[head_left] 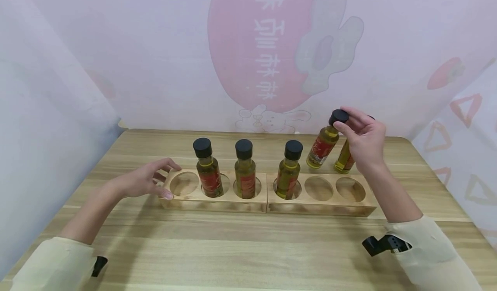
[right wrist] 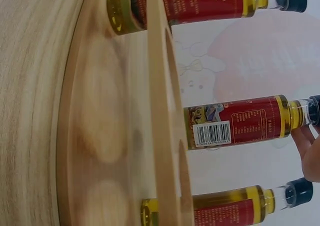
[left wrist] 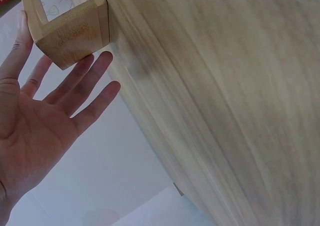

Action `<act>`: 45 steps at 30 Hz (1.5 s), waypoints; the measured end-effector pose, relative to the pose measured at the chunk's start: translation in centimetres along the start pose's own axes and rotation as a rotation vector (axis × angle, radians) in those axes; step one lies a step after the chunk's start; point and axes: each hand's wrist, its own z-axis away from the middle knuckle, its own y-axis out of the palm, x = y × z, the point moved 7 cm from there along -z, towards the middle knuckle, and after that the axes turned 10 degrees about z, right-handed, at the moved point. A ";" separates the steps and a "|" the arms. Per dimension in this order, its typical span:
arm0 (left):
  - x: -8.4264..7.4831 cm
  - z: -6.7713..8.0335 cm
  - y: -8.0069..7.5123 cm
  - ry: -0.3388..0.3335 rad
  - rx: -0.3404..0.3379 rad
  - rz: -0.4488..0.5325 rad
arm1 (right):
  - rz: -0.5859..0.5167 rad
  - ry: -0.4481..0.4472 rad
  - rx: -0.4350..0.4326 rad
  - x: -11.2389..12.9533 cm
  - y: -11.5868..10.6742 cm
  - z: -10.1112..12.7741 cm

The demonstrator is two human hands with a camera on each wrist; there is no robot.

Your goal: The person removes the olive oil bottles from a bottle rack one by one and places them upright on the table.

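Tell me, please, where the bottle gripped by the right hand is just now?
In the head view, the tilted bottle is at the table's far right, held by its black cap in the right hand, behind the right wooden rack and beside another loose bottle.

Bottles seated in the rack, a spare bottle, and the backdrop

Three oil bottles with black caps are seen upright in the rack's holes: one point(head_left: 208, 166) in the second hole from the left, one point(head_left: 245, 169) in the third, one point(head_left: 289, 169) in the fourth. Another bottle point(head_left: 344, 158) is stood on the wooden table point(head_left: 248, 248) behind the rack's right end. A pale wall point(head_left: 155, 54) printed with a large pink shape, white characters and a small rabbit point(head_left: 272, 119) is seen behind.
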 end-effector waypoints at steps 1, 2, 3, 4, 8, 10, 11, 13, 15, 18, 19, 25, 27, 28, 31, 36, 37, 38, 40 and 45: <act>0.0 0.0 0.0 -0.001 0.000 0.001 | 0.005 0.005 0.000 -0.2 0.0 0.0; 0.0 0.0 0.0 -0.003 -0.001 0.001 | 0.015 0.010 0.000 -0.4 0.0 -0.1; 0.0 0.0 0.0 -0.006 -0.001 -0.001 | 0.027 0.016 0.000 -0.6 0.1 -0.1; 0.0 0.0 0.0 -0.008 -0.002 -0.003 | 0.038 0.024 0.000 -0.9 0.1 -0.1; 0.1 0.0 0.0 -0.017 -0.001 -0.008 | 0.069 0.041 0.003 -1.6 0.2 -0.2; 0.1 0.0 0.1 -0.014 0.000 -0.009 | 0.074 0.045 0.004 -1.9 0.2 -0.3; 0.1 0.0 0.1 -0.011 0.001 -0.009 | 0.078 0.046 0.004 -2.0 0.3 -0.3; 0.1 -0.1 0.1 -0.003 0.002 -0.010 | 0.109 0.041 0.004 -2.2 0.4 -0.3; 0.1 -0.1 0.0 0.000 0.002 -0.013 | 0.133 0.044 0.006 -2.4 0.5 -0.4; 0.1 -0.1 0.1 -0.003 0.003 -0.011 | 0.159 0.041 0.003 -2.6 0.6 -0.4; 0.1 -0.1 0.1 -0.007 0.003 -0.010 | 0.157 0.042 0.001 -2.7 0.7 -0.4; 0.1 -0.1 0.1 -0.012 0.002 -0.015 | 0.175 0.051 -0.001 -3.2 1.0 -0.5; 0.0 -0.1 0.1 -0.011 0.002 -0.018 | 0.179 0.058 0.006 -3.3 1.2 -0.6; 0.0 -0.1 0.1 -0.012 0.001 -0.021 | 0.182 0.061 0.010 -3.4 1.3 -0.6; -0.1 0.0 0.1 -0.018 0.000 -0.022 | 0.191 0.064 0.017 -3.6 1.5 -0.8; -0.1 0.0 0.1 -0.017 -0.004 -0.019 | 0.231 0.081 0.028 -3.8 1.9 -1.0; -0.1 0.0 0.1 -0.017 -0.005 -0.019 | 0.244 0.085 0.033 -3.8 1.9 -1.0; -0.1 0.0 0.1 -0.016 -0.005 -0.019 | 0.256 0.089 0.036 -3.8 2.0 -1.1; -0.1 0.0 0.1 -0.017 -0.006 -0.018 | 0.282 0.089 0.041 -3.8 2.2 -1.2; 0.0 0.0 0.0 -0.019 -0.007 -0.013 | 0.296 0.092 0.043 -3.9 2.5 -1.6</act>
